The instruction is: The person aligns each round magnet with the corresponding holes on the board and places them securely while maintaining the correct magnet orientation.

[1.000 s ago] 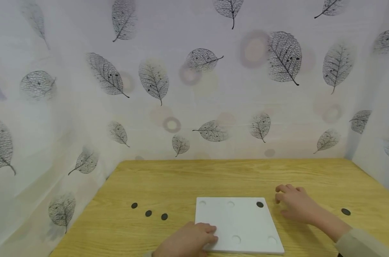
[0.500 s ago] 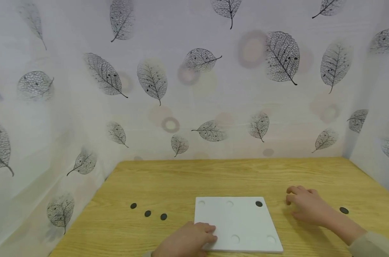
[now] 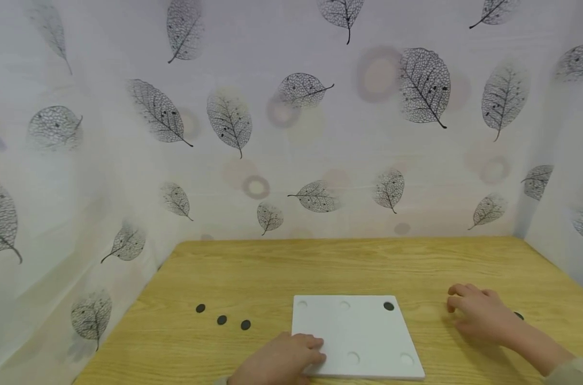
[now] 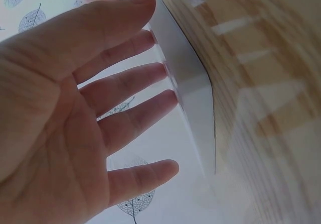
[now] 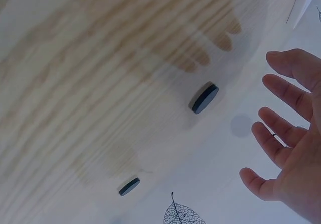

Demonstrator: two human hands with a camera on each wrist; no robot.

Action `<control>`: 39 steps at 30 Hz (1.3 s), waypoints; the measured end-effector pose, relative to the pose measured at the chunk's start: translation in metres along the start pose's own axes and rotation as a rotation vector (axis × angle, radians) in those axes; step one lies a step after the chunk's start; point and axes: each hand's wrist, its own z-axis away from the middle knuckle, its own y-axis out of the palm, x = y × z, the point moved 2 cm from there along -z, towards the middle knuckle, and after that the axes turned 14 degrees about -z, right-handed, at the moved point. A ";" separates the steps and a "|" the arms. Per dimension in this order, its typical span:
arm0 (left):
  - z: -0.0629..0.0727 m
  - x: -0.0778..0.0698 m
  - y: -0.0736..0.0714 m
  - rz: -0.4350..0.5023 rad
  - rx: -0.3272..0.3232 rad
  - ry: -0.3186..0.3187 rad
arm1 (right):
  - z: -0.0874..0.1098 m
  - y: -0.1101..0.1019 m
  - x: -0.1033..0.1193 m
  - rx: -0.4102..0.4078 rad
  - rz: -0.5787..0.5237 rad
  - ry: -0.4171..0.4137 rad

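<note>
A white board (image 3: 356,334) with shallow round recesses lies on the table. One black disc (image 3: 389,306) sits in its far right recess. My left hand (image 3: 284,359) rests on the board's near left part, and in the left wrist view its fingertips (image 4: 168,96) touch the board's surface. Right of the board, my right hand (image 3: 481,315) hovers over the table with loosely bent fingers and holds nothing. A black disc (image 3: 519,316) shows partly behind the right wrist. The right wrist view has two discs on the table, a nearer one (image 5: 204,98) and a farther one (image 5: 130,187).
Three more black discs lie left of the board: a far left one (image 3: 200,308), a middle one (image 3: 221,320) and one nearest the board (image 3: 245,325). The wooden table (image 3: 320,267) is enclosed by leaf-printed curtains (image 3: 291,133) at the back and sides.
My right hand has moved to the right, away from the board, and now partly covers the disc on that side. The left hand and the board stay where they were.
</note>
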 end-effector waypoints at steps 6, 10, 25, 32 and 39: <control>-0.001 0.000 0.000 -0.019 -0.011 0.013 | 0.008 -0.002 -0.008 -0.026 0.016 0.013; -0.002 0.000 -0.001 -0.021 -0.001 0.008 | 0.013 -0.003 -0.013 -0.025 0.016 0.028; -0.003 -0.006 0.000 -0.009 0.016 0.047 | 0.023 -0.005 -0.025 0.011 -0.007 0.082; 0.003 -0.003 0.004 0.016 -0.023 0.077 | 0.023 -0.006 -0.026 0.024 0.011 0.091; 0.007 -0.004 0.004 0.048 -0.007 0.063 | 0.027 -0.003 -0.030 0.021 0.011 0.100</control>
